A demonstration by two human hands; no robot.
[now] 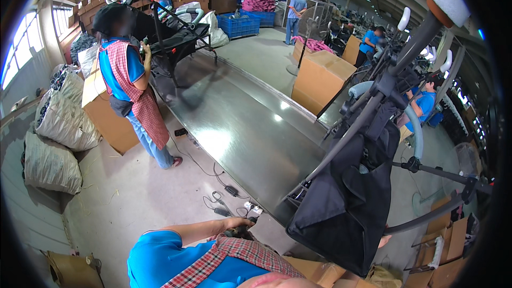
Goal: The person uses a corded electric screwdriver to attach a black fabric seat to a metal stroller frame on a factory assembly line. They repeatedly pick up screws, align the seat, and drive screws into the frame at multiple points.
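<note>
My left hand [241, 223] is closed around a dark tool [234, 231], palm side hidden from me. Off to its right, my right hand [384, 241] barely shows past the stroller [346, 208]; whether those fingers grip, I cannot tell. The stroller stands just ahead of them, black fabric slung from dark tubes, perhaps steadied from that side (a guess, from this far off). Beyond the left fingers lie adapters [231, 191]; ahead stretches a shiny metal bench [250, 112], long enough, I'd judge, for several stations. Farther out: a co-worker [125, 74], sacks [66, 120], a carton [322, 77].
</note>
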